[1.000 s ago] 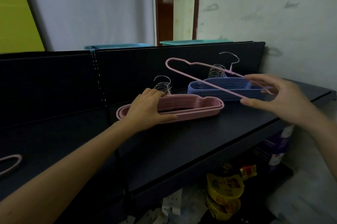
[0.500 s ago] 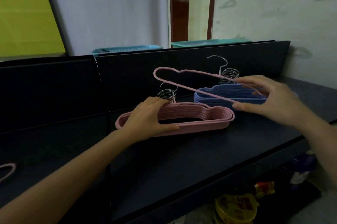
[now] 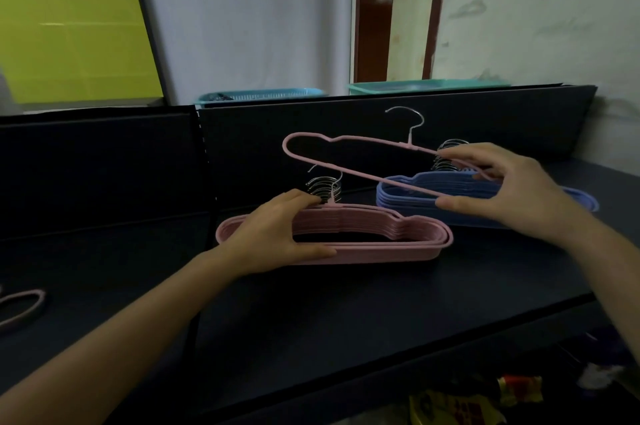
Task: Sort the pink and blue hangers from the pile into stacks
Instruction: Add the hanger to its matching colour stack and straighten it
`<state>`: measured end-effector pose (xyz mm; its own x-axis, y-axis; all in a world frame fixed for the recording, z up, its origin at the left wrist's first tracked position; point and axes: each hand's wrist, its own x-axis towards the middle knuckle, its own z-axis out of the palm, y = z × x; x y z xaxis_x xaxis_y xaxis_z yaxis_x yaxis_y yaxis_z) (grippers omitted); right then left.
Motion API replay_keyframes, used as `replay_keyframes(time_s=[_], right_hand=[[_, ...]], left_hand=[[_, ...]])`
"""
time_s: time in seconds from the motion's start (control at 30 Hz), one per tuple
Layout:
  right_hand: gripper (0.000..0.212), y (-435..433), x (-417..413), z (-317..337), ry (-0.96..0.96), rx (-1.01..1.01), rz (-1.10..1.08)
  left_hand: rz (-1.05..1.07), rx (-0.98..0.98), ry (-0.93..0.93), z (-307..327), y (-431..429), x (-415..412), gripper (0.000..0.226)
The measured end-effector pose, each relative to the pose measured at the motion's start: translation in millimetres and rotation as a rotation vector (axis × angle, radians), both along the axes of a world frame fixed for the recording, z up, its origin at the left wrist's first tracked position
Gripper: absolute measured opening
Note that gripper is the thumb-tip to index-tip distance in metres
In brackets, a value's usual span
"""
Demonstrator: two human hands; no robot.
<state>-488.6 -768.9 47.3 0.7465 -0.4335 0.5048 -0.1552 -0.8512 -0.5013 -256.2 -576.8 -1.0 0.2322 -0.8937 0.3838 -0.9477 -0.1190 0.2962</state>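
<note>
- A dark desk [image 3: 346, 314] carries two neat stacks: the pink stack [image 3: 381, 234] near the middle, and the blue stack [image 3: 415, 196] behind it toward the right back corner. The metal hooks point at the back panel.
- The hands are well apart. The left hand [image 3: 273, 234] spans the pink stack's left end, fingers curled over the back bar, thumb along the front bar.
- The right hand [image 3: 512, 196] pinches one end of a single pink hanger [image 3: 367, 138], held tilted in the air above both stacks.
- Another pink hanger [image 3: 24, 307] lies at the desk's left edge.
- The held hanger looks thin, light and fairly stiff. Its matte coating probably grips rather than slips.
- An end pinch seems enough. Holding closer to the hook would likely steady it better when lowering it onto the pink stack, hook lined up with the others.
</note>
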Motion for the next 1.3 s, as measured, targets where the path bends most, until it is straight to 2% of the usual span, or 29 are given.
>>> replay_keyframes(time_s=[0.47,0.57,0.7,1.07,1.17,1.3], right_hand=[[0.063,-3,11,0,0.001,-0.007,0.048],[0.063,-4,11,1,-0.001,-0.026,0.034],[0.064,-5,10,2,0.004,-0.039,0.019],[0.068,-10,17,-2,-0.005,-0.011,0.009],[0.068,-10,18,-2,-0.009,-0.015,0.005],[0.066,-12,19,-2,-0.008,-0.024,-0.001]], left_hand=[[0.053,0.053,-0.068,-4,-7,-7,0.082],[0.062,0.031,-0.125,-5,-8,-8,0.089],[0.065,0.005,-0.188,-6,-10,-8,0.081],[0.061,0.069,-0.445,-9,-10,-11,0.093],[0.049,0.055,-0.444,-9,-10,-10,0.089],[0.054,0.052,-0.336,-5,-10,-9,0.088]])
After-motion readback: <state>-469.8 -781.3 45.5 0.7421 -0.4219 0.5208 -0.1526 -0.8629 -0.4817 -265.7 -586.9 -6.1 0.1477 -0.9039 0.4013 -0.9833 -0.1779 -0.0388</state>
